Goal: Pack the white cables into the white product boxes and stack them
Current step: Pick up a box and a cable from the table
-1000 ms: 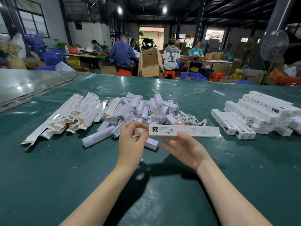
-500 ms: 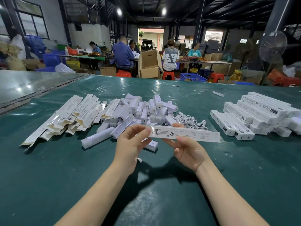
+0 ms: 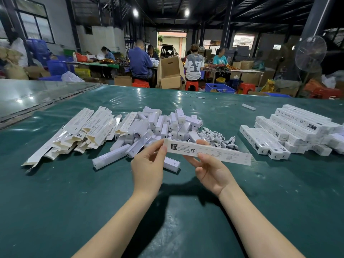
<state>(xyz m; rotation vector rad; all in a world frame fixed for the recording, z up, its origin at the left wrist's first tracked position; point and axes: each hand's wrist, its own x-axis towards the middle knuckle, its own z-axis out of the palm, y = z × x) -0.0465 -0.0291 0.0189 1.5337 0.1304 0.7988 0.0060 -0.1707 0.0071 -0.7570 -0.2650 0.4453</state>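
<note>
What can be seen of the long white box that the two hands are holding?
The box is long, narrow and white, seemingly thin card. Its near face carries a black emblem and small print by the left end, fainter grey print farther right. It is held almost level above the green table, right end slightly lower. The left hand pinches its left end; the right hand grips its middle. Whether it is filled cannot be told.
</note>
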